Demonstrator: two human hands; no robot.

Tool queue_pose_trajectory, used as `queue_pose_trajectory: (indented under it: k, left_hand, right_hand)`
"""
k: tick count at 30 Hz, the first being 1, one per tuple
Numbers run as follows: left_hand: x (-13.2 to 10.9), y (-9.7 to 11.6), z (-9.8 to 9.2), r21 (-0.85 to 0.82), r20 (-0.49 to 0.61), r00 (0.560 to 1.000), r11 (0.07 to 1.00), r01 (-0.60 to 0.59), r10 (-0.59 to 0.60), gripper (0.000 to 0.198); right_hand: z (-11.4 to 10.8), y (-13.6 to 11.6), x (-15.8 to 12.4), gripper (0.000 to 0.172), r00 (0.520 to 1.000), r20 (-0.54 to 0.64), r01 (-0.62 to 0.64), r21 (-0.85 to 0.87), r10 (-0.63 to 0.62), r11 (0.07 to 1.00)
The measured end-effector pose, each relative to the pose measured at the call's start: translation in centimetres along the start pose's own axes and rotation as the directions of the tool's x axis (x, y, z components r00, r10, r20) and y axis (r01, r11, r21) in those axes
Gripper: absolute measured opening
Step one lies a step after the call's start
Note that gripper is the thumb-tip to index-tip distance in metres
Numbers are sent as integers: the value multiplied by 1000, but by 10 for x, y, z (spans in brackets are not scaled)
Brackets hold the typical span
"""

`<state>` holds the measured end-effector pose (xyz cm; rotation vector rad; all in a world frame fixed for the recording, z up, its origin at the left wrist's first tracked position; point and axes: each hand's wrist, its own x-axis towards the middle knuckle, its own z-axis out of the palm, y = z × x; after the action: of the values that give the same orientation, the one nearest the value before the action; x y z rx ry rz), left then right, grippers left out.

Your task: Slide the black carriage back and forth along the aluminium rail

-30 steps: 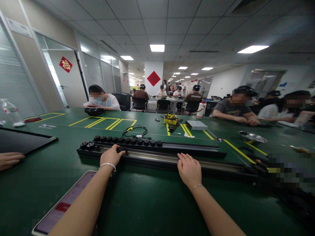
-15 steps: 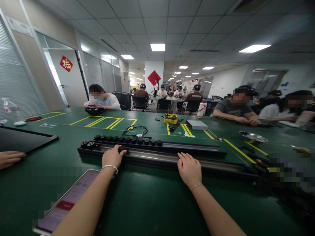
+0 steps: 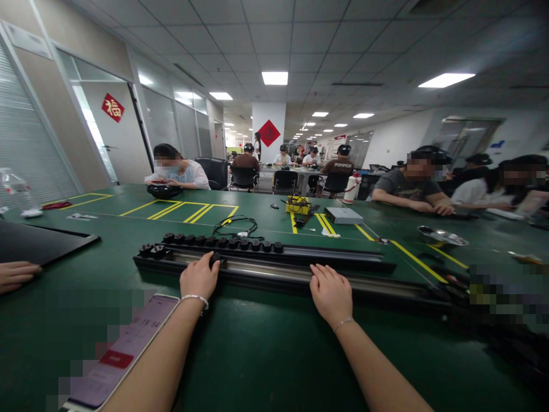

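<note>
Head view: both hands on a long black rail point(image 3: 274, 270) lying across the green worktop point(image 3: 266, 355).

Far left, another person's hand point(image 3: 17, 276) rests flat on the worktop next to a black tray point(image 3: 38, 243). A phone point(image 3: 128, 343) lies screen up just beside the left forearm. Left hand point(image 3: 199, 278) sits at the rail's left part, grip narrow, fingertips bunched on a small black knob point(image 3: 215, 260) in the rail's near channel. A row of knobs point(image 3: 223, 242) lines the rail's far edge, with a black cable point(image 3: 235, 228) behind it. Right hand point(image 3: 331, 293) is at mid-rail, grip wide, palm down, fingers flat on the near edge, holding nothing. Further right and back: yellow box point(image 3: 298, 206), grey box point(image 3: 343, 216), metal dish point(image 3: 441, 236). Other people sit along the far side.
</note>
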<state>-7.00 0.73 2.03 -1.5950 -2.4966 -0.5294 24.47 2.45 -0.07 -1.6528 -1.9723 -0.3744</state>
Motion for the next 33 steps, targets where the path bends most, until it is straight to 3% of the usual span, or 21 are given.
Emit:
queue_pose_trajectory:
  k: [33]
  left_hand:
    - [-1,-4,8,-124,-2,999,992,36,-37,47]
  right_hand:
    - [-2,0,-1,39,1000,24,5,14,-6,1000]
